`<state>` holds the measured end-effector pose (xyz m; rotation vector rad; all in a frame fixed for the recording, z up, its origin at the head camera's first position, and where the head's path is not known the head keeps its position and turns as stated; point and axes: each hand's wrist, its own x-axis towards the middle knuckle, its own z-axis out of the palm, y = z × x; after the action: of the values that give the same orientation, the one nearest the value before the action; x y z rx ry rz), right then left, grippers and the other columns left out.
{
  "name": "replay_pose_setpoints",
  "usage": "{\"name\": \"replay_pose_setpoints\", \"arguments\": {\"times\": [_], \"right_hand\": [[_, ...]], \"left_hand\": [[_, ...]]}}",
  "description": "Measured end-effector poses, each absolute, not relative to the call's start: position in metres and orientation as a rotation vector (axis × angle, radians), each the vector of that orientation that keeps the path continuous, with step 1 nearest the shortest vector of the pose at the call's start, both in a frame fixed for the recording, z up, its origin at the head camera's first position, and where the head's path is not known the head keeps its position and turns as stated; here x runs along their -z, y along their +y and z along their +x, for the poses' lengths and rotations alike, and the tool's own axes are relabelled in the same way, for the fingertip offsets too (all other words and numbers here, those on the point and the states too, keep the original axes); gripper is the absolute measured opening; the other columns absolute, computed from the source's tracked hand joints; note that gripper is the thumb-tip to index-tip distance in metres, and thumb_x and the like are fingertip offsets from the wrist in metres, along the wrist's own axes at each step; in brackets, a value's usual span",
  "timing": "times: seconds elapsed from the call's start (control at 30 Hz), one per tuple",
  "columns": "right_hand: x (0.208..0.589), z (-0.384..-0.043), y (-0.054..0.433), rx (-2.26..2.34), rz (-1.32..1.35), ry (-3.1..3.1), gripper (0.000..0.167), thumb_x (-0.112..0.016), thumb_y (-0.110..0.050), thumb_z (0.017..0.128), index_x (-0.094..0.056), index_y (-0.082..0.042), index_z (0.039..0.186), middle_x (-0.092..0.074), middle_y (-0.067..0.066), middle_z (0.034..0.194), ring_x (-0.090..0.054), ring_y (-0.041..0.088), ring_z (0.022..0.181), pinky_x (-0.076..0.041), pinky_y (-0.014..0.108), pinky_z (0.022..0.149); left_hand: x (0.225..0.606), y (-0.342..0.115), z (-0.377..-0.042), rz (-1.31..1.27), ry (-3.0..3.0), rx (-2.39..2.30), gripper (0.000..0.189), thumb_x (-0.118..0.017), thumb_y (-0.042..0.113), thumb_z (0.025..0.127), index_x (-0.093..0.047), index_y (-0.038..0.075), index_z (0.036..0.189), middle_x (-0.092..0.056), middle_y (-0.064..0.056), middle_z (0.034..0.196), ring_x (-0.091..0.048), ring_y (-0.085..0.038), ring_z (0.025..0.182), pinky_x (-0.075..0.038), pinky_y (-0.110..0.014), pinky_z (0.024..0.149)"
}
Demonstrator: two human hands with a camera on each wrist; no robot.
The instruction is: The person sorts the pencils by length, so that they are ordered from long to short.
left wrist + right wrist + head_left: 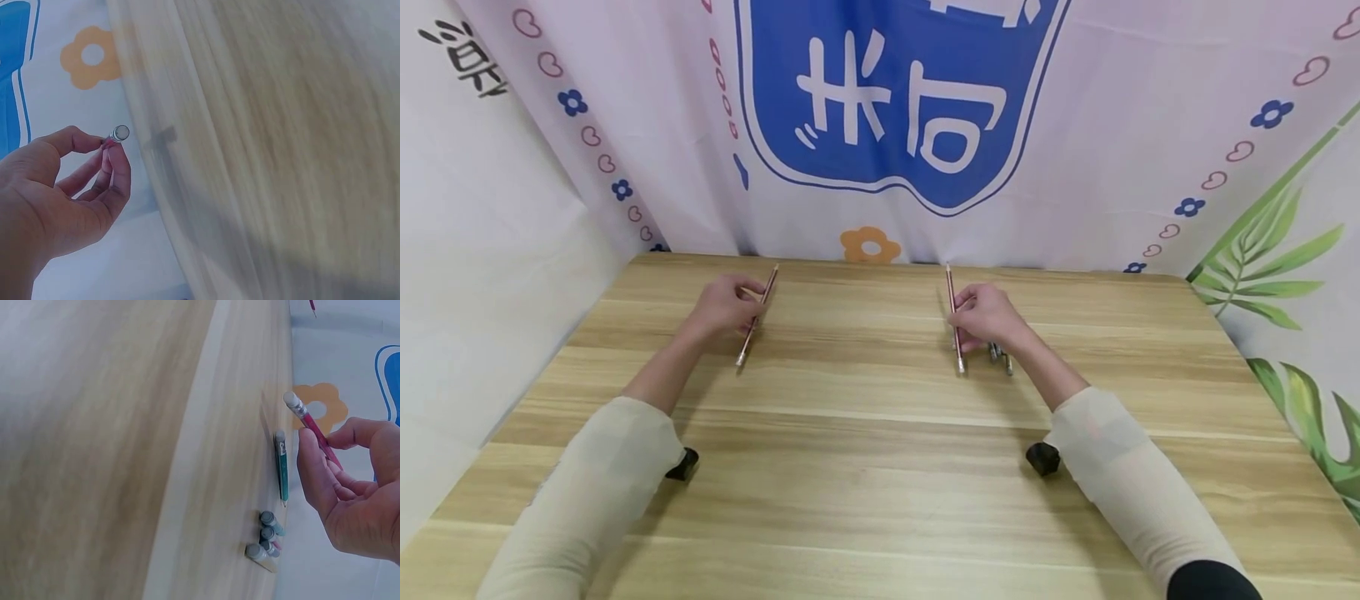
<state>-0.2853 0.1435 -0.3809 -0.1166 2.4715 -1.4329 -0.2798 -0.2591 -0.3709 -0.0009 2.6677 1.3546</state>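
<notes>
Near the back left of the table, my left hand (724,305) pinches a dark red pencil (747,344) that slants toward the back edge. In the left wrist view, its eraser end (121,132) points at the camera and thumb and fingertips meet behind it. My right hand (991,317) pinches another red pencil (957,346) between thumb and fingers. The right wrist view shows that pencil's white eraser (291,399) and metal band. Below this hand, a green pencil (282,469) lies on the table, beside several more pencils (269,534) seen mostly by their eraser ends.
The wood-grain table (850,483) ends at a hanging printed cloth (1112,150) with a blue emblem and an orange flower. White cloth (497,250) hangs at the left. Small black objects (1043,458) stick out beside both sleeve cuffs.
</notes>
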Motion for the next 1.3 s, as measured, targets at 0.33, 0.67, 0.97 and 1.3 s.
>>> {"name": "replay_pose_setpoints", "arguments": {"times": [0.33,0.67,0.97,1.3], "right_hand": [[0.378,-0.283,0.134,1.426,-0.159,2.433,0.033,-0.064,0.001,0.093,-0.055,0.012,0.123,-0.066,0.012,0.082,-0.065,0.017,0.059,-0.065,0.032,0.058],[0.379,-0.282,0.121,1.391,-0.186,2.405,0.031,-0.065,0.0,0.095,-0.056,0.009,0.123,-0.067,0.016,0.089,-0.067,0.017,0.063,-0.066,0.032,0.06],[0.379,-0.28,0.116,1.393,-0.2,2.387,0.032,-0.064,0.002,0.094,-0.056,0.01,0.124,-0.07,0.023,0.095,-0.068,0.019,0.063,-0.066,0.032,0.06],[0.381,-0.28,0.11,1.419,-0.21,2.36,0.034,-0.063,0.003,0.092,-0.056,0.011,0.124,-0.067,0.017,0.089,-0.067,0.018,0.063,-0.066,0.033,0.06]], "left_hand": [[0.373,-0.276,-0.277,-0.088,2.601,-1.44,0.047,-0.063,-0.007,0.089,-0.053,-0.018,0.133,-0.068,-0.015,0.09,-0.063,-0.01,0.061,-0.061,-0.023,0.058],[0.38,-0.295,-0.276,-0.132,2.618,-1.378,0.044,-0.065,-0.007,0.092,-0.053,-0.019,0.132,-0.069,-0.017,0.092,-0.065,-0.009,0.062,-0.062,-0.024,0.059],[0.381,-0.309,-0.272,-0.115,2.67,-1.244,0.042,-0.061,-0.006,0.091,-0.053,-0.02,0.129,-0.07,-0.018,0.09,-0.064,-0.011,0.062,-0.063,-0.026,0.058],[0.383,-0.316,-0.266,-0.059,2.674,-1.22,0.042,-0.06,-0.007,0.089,-0.053,-0.022,0.128,-0.07,-0.016,0.088,-0.062,-0.011,0.064,-0.063,-0.026,0.057]]}}
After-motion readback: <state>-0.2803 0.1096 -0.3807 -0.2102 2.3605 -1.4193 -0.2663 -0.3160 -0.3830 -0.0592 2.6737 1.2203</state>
